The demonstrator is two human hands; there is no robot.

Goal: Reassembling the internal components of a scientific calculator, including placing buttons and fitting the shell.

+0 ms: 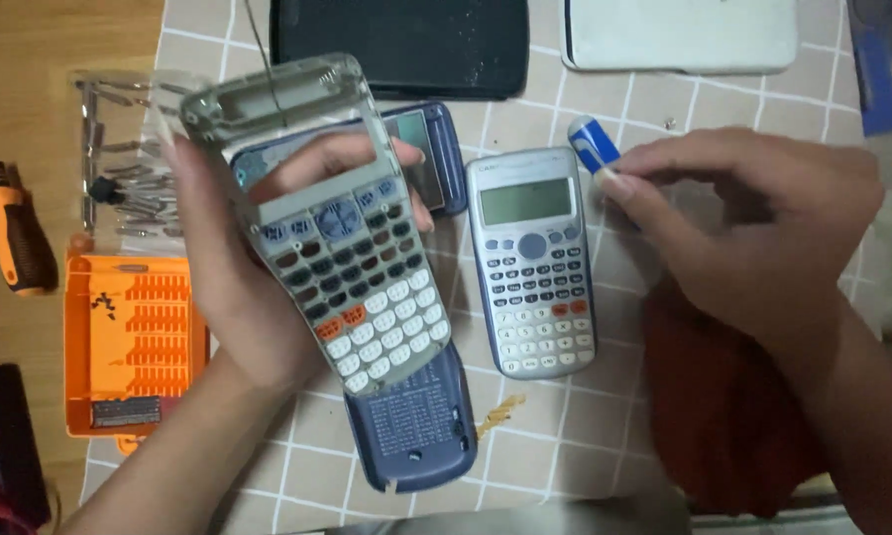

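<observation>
Warm, fairly dim indoor light from above, soft shadows under the raised grey calculator front shell with keypad (pixel 337 248), right hand (pixel 763 238) smeared by motion blur, red cloth (pixel 724 416) soft, corners darker, mild overall softness, no strong glare

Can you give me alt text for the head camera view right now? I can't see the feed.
The left hand holds up a calculator's front shell with its keypad, screen window empty, while the right hand pinches a small blue-and-white tube. An intact grey calculator lies between them on a checked cloth, an orange screwdriver-bit case at left.
</observation>
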